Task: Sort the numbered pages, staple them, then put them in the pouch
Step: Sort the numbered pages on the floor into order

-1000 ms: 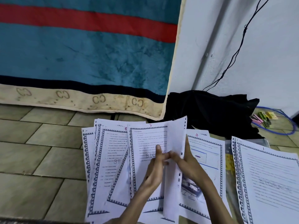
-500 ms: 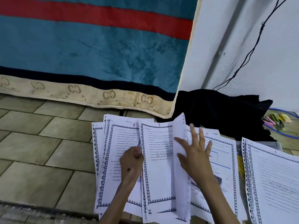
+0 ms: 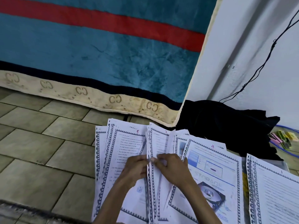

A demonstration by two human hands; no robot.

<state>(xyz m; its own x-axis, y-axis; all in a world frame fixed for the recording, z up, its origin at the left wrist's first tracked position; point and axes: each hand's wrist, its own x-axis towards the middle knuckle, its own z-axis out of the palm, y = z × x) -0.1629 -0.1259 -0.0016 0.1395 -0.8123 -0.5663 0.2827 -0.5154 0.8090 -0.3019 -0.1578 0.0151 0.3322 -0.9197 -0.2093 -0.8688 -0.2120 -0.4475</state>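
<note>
Several white printed pages with patterned borders lie fanned out on the tiled floor. Page 5 (image 3: 127,143) is on the left, page 7 (image 3: 159,141) in the middle, and page 4 (image 3: 215,160), with a "STORAGE" picture, on the right. Page 1 (image 3: 275,188) lies apart at the far right, over a clear plastic pouch (image 3: 282,164) whose edge shows. My left hand (image 3: 137,168) and my right hand (image 3: 171,167) meet over the middle stack, fingers pinching the left edges of the sheets under page 7. No stapler is clearly visible.
A teal rug with a red stripe (image 3: 97,54) stands against the wall behind the pages. A black cloth (image 3: 226,125) lies at the wall's foot. Coloured clips (image 3: 283,139) and a blue cable sit at the far right. A black wire (image 3: 258,70) hangs down the white wall.
My right hand was spread flat on page 4 and has come left to the middle stack. My left hand moved right to meet it. The upright sheet has folded down.
</note>
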